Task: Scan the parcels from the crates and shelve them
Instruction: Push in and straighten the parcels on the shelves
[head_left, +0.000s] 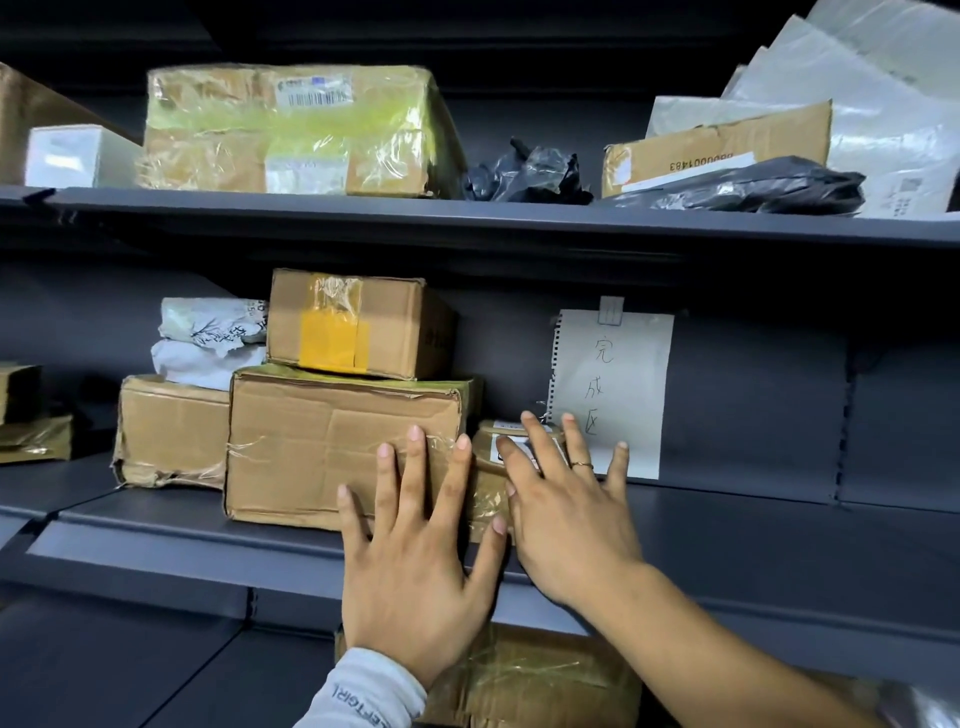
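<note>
Brown cardboard: a small taped parcel (491, 457) sits on the dark grey metal shelf (727, 525) beneath the right hand (566, 509), whose straight fingers press it. The left hand (415, 561), fingers spread flat, rests against the large creased carton (332, 441) just beside.

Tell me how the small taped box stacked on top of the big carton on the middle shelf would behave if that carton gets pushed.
The small taped box probably rides along at first: it lies flat on the big carton. A sharp shove could slide it, since it sits loose and overhangs a little toward the front. It looks stiff, its edges square, so it should not sag. The left hand already presses the carton's front.
</note>
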